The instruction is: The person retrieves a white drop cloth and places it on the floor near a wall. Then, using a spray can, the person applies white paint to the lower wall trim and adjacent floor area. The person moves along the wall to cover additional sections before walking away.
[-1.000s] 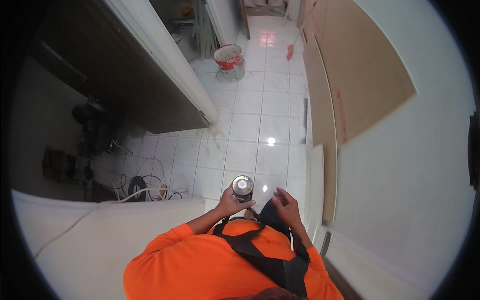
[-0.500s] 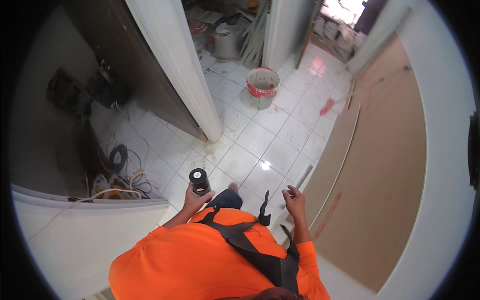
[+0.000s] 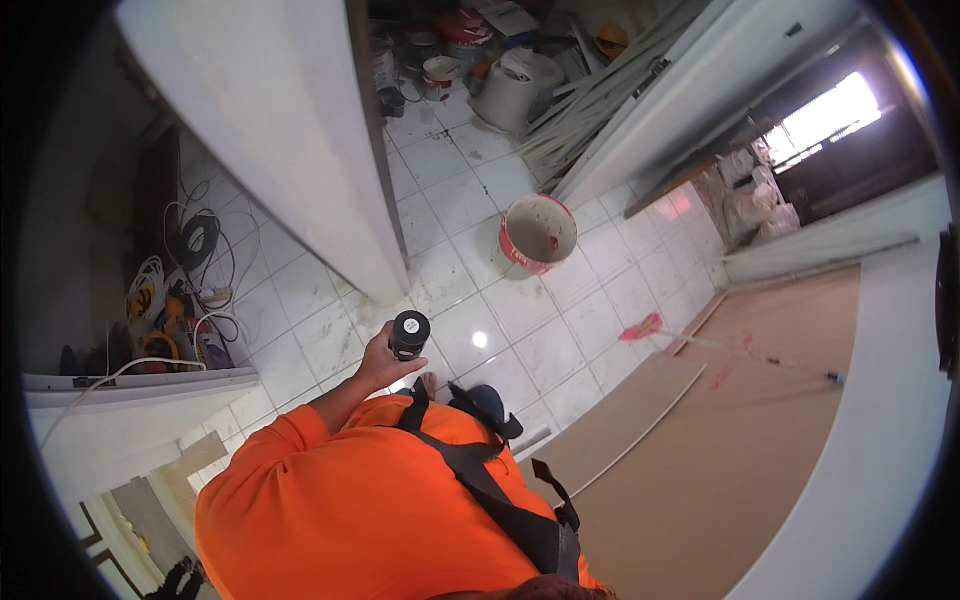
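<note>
My left hand [image 3: 378,364] is wrapped around a dark cylindrical spray can [image 3: 411,332], held upright in front of my orange shirt [image 3: 350,490]. Its black cap faces up and carries a round white label. The fingers behind the can are partly hidden. No part of my right hand shows; the right sleeve barely appears at the lower edge.
Ahead on the white tiles stands a red-and-white bucket [image 3: 537,265]. A white door frame [image 3: 330,170] rises at left, beyond it cables [image 3: 197,240] and tools. Brown boards [image 3: 690,460] lie at right with a pink-headed pole [image 3: 641,328]. Long strips [image 3: 590,100] lean behind.
The view has turned and shifted forward. My left hand, still around the can, is further from my body. My right hand, raised with fingers apart before, has left the view.
</note>
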### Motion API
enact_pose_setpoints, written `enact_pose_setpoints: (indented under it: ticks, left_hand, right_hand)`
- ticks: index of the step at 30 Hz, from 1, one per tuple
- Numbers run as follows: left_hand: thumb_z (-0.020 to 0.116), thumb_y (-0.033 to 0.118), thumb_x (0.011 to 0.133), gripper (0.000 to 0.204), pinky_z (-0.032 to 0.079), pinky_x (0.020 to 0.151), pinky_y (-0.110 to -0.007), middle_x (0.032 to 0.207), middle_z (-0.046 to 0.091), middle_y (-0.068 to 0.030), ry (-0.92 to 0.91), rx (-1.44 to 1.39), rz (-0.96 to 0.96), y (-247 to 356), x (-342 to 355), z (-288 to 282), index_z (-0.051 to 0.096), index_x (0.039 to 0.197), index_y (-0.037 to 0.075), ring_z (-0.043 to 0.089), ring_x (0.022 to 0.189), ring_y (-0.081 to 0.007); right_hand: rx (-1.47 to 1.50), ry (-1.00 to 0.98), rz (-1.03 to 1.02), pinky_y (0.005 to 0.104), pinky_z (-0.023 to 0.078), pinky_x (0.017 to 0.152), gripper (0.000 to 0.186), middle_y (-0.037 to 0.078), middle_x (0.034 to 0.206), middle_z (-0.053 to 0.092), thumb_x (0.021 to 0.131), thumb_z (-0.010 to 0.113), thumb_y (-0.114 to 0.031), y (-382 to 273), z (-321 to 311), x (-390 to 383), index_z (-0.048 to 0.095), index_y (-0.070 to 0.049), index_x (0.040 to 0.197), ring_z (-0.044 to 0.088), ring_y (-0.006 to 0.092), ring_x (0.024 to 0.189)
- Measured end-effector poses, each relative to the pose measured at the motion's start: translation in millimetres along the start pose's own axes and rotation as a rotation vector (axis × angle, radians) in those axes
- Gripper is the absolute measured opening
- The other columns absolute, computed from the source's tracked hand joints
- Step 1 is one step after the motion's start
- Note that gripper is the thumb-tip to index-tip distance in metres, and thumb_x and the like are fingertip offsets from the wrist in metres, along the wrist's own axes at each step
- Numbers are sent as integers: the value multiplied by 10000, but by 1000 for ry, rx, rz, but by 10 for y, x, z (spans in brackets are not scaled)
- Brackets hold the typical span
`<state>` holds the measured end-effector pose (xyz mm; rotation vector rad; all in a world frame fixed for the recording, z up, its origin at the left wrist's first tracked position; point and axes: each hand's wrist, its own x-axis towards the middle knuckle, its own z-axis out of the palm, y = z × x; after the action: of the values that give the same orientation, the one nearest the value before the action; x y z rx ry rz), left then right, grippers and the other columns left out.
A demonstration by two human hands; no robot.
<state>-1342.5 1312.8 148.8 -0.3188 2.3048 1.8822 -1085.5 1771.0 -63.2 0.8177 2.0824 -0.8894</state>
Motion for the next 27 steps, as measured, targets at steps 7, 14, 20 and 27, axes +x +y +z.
enact_pose_setpoints:
  ticks: [7, 14, 20, 27]
  left_hand:
    - [950, 210, 701, 725, 557, 904, -331, 1088, 715, -63, 184, 16, -37, 347, 1309, 377, 551, 1284, 44, 688, 1004, -148]
    - [955, 225, 684, 751, 549, 972, -370, 1189, 710, -113, 314, 2, -118, 788, 2325, 586, 565, 1300, 44, 691, 1122, -232]
    - [940, 204, 728, 615, 556, 917, -337, 1082, 688, -43, 428, -76, -298, 982, 3011, 81, 594, 1214, 56, 670, 1015, -159]
    - [847, 93, 833, 612, 511, 963, -394, 1051, 714, -53, 567, -31, -417, 853, 4027, -334, 556, 1371, 61, 660, 1021, -220]
  right_hand:
    - [-44, -84, -52, 397, 530, 613, 492, 134, 756, 706, 942, 689, -499, -1043, -1208, 1489, 727, -18, 1036, 704, 239, 711]
    - [-465, 437, -713, 340, 513, 542, 437, 112, 693, 695, 1003, 641, -416, -3285, -3460, 3916, 666, -3, 1142, 641, 171, 539]
    - [12, 157, -482, 298, 527, 490, 493, 125, 834, 733, 997, 665, -305, -6090, -3526, 4236, 605, 24, 1360, 701, 163, 634]
    - [-414, 47, -610, 349, 563, 628, 558, 163, 829, 753, 920, 746, -448, -6784, -2871, 4864, 688, -29, 1284, 705, 213, 676]
